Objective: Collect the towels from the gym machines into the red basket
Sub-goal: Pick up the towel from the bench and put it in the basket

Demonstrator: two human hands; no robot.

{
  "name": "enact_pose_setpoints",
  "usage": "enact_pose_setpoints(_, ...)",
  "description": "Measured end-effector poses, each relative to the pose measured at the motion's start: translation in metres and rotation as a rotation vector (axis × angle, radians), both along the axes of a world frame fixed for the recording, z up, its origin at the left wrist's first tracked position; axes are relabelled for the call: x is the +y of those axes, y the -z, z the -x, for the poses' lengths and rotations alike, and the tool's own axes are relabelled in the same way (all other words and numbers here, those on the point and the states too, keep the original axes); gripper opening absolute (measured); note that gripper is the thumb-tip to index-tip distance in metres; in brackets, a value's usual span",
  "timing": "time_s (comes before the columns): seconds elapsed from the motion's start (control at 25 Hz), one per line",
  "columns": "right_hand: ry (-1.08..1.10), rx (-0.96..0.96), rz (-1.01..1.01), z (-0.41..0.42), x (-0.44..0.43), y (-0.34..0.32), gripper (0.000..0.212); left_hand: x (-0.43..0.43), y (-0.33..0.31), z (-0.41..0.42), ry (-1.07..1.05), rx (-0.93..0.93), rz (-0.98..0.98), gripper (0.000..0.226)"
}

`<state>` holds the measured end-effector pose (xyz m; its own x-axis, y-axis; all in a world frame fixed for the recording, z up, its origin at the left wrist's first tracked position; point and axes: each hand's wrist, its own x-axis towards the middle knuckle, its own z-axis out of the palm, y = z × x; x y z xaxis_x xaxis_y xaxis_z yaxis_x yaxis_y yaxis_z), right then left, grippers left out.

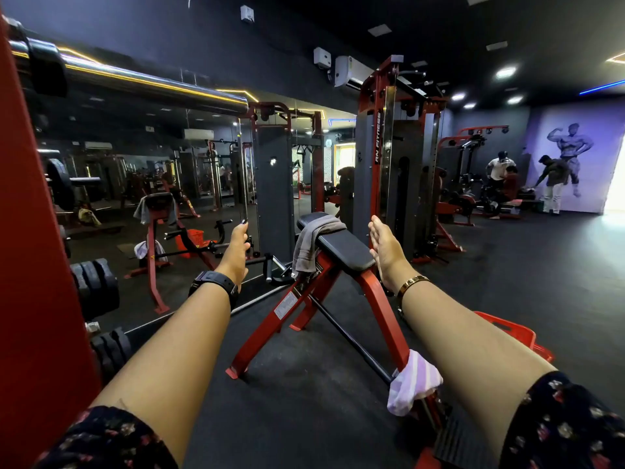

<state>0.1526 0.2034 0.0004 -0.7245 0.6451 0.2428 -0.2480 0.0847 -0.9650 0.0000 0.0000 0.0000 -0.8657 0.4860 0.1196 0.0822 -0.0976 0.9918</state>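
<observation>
A grey towel (313, 243) hangs over the left side of a black pad on a red bench machine (341, 247) in the middle of the view. A white towel with lilac stripes (414, 382) is draped on the machine's lower frame near my right forearm. My left hand (235, 253) and right hand (385, 247) are stretched forward on either side of the pad, both flat with fingers straight, holding nothing. The right hand is close beside the pad's right edge. The red basket (510, 333) stands on the floor at the right, partly hidden behind my right arm.
A wall mirror (152, 170) at the left reflects the bench, towels and basket. A red rack post (30, 265) with weight plates (96, 286) stands close at the left. A tall cable machine (389, 157) rises behind the bench. Several people (527, 181) are at the far right.
</observation>
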Motion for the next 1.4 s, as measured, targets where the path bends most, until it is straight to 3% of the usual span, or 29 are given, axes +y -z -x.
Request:
enact_pose_setpoints(0.28,0.034,-0.019,0.036,0.016,-0.008,0.012,0.056,-0.008,0.011,0.014,0.005,-0.044,-0.018,0.069)
enact_pose_setpoints(0.8,0.004,0.137,0.086,0.033,0.009,0.025,0.052,0.006,0.019,0.025,0.009,-0.056,-0.051,0.065)
enact_pose_setpoints(1.4,-0.064,0.052,-0.001,0.02,0.159,0.026,0.055,0.155,0.02,0.005,-0.015,-0.055,-0.055,0.067)
